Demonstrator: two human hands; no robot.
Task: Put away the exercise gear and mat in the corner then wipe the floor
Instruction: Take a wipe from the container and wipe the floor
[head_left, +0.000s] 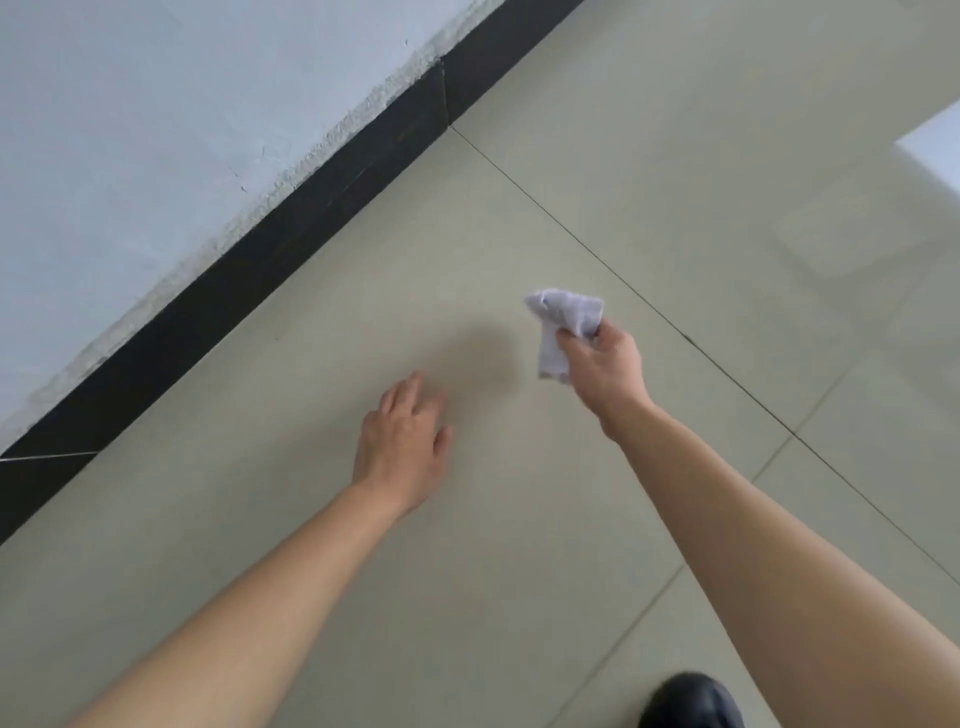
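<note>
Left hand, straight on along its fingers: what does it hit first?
Probably the bare floor just ahead of the left hand; its height above the tiles is unclear. Moving level, it would reach the black baseboard. The cloth sits off that line.

Crumpled white cloth (563, 325), gripped above pale tiled floor (519, 519), near dark skirting.

Head-worn view, steeply down onto floor (493, 571)

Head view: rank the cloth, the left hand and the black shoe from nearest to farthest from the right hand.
1. cloth, gripped in the right hand itself.
2. left hand, open, off to its left.
3. black shoe, at the frame's bottom edge, back by the person.
</note>
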